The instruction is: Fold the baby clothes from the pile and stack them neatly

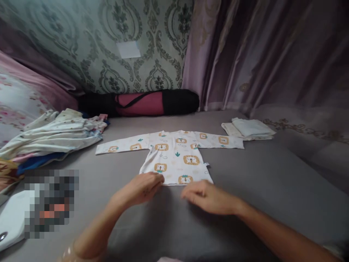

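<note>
Lion-print shirt (174,154) lies flat on the grey sheet (272,182), fully spread out — the left hand (147,187) and right hand (208,196) are at its near edge, fingers curled, though I cannot tell whether either grips cloth. Folded clothes (251,128) sit to its right, a rumpled clothes pile (60,127) to its left.

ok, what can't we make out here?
All in the head view:
Left hand: its own back hides some fingertips; pinch on the shirt unclear.
Right hand: blurred; contact with the hem can't be told.
Pixelated patch: masks whatever lies beneath.
White item: cut off by left edge, partly masked.
Clothes pile: upper folds hide lower garments.
</note>
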`<state>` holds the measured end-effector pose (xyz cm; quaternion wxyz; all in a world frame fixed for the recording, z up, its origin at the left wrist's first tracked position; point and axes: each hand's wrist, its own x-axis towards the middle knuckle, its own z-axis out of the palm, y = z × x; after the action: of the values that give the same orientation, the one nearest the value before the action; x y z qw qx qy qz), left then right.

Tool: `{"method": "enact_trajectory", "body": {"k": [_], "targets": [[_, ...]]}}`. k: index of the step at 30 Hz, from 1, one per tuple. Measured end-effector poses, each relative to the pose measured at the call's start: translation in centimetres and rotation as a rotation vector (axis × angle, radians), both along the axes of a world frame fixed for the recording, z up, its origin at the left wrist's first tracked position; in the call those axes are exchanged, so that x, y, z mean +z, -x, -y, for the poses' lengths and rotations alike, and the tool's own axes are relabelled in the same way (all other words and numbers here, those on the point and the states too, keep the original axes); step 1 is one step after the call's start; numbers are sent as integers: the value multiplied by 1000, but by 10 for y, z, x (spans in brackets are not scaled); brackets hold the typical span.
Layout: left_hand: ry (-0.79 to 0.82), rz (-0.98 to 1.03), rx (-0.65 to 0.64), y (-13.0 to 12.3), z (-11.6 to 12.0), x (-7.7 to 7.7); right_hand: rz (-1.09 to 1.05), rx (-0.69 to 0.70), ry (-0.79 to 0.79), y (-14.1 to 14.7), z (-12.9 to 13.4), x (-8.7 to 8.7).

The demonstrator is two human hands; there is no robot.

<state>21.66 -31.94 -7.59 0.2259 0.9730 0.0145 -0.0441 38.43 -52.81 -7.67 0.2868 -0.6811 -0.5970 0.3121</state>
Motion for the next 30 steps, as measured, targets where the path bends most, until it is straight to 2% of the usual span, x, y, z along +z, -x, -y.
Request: {"method": "enact_trajectory", "body": {"k": [3, 5, 7, 9, 11, 13, 17, 22, 30], "targets": [[80, 31, -103, -58, -7, 7, 191, -481, 6, -36, 6, -12], [132, 72, -151, -107, -6, 7, 328, -684, 61, -55, 11, -23], [100, 97, -120, -156, -1, 2, 363, -742, 113, -64, 15, -34], [-3, 101, -44, -198, 6, -5, 324, -745, 139, -64, 17, -42], [-94, 49, 6, -229, 13, -13, 282, -750, 154, -59, 18, -46], [-141, -3, 29, -250, 17, -19, 249, -761, 164, -52, 17, -47], [-157, -88, 43, -272, 18, -25, 224, -767, 186, -43, 17, -44], [-124, -115, 92, -277, 15, -27, 245, -703, 193, -35, 22, -36], [69, -4, 331, -272, 19, -39, 345, -578, 222, -34, 25, -39]]}}
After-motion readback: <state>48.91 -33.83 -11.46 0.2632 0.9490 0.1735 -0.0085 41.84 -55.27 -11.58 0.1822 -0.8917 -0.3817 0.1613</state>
